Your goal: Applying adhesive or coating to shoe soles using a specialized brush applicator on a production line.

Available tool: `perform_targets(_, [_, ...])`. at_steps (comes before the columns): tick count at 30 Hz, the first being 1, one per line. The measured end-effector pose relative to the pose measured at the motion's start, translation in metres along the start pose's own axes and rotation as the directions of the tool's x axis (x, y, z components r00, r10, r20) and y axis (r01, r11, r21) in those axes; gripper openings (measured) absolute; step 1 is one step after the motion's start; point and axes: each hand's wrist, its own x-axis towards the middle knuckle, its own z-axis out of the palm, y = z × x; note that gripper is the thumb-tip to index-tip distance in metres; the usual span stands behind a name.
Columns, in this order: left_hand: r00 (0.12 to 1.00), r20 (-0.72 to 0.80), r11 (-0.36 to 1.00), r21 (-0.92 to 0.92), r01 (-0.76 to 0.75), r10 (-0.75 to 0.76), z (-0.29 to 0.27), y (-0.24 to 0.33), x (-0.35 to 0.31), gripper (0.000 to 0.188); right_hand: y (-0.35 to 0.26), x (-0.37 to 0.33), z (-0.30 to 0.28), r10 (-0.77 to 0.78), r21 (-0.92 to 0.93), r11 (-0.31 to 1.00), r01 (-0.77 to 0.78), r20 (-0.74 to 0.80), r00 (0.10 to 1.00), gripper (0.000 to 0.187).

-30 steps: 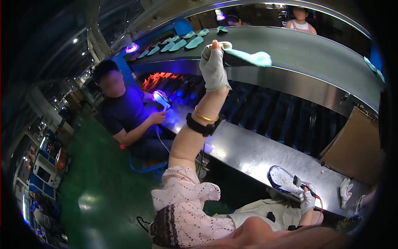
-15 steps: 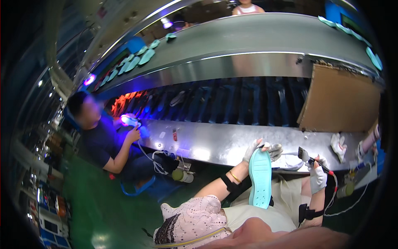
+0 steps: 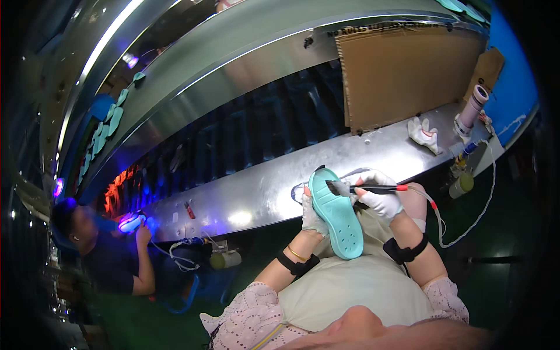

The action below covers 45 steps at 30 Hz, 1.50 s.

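Note:
My left hand (image 3: 314,218), in a white glove with bare fingertips, grips the side of a turquoise shoe sole (image 3: 343,228). The sole is tilted above my lap, its grooved and holed face toward me. A brush (image 3: 342,188) with a black handle sits in my gloved right hand (image 3: 382,198). Its bristles lie against or just over the grooved end of the sole; I cannot tell which. From the handle's red end a pale cable (image 3: 438,224) loops away to the right. Something pale on the bench behind the sole is mostly hidden.
The metal bench (image 3: 262,195) runs across in front of me. On it are a loose white glove (image 3: 424,135), a pink cylinder (image 3: 471,108), a cardboard sheet (image 3: 408,76) and a small red tool (image 3: 189,210). At left a co-worker (image 3: 111,251) holds a glowing blue-lit object (image 3: 132,223).
My view has swung to the right. My right hand has brought the brush from beside the sole to its upper face. My left hand has shifted from the sole's top end to its left side.

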Motion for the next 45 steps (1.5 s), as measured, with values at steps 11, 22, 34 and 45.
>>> perform_targets(11, [0.988, -0.074, 0.981, 0.150, -0.126, 0.138, 0.011, -0.036, 0.001, 0.071, 0.014, 0.006, 0.003, 0.068, 0.079, 0.995, -0.057, -0.148, 0.987, 0.014])
perform_targets(22, [0.986, -0.028, 0.963, 0.219, -0.157, 0.167, 0.004, -0.037, 0.000, 0.061, 0.010, -0.003, 0.023, 0.071, 0.133, 0.990, -0.052, -0.147, 0.987, 0.014])
perform_targets(34, [0.976, -0.089, 0.956, 0.238, -0.172, 0.198, -0.005, -0.025, 0.002, 0.064, 0.008, -0.005, 0.020, -0.352, -0.393, 0.856, 0.337, 0.035, 0.935, 0.017])
perform_targets(45, [0.999, -0.037, 0.988, 0.153, -0.016, 0.022, -0.009, 0.010, 0.002, 0.074, 0.008, -0.015, 0.020, -0.280, -0.351, 0.870, 0.346, 0.227, 0.933, 0.015])
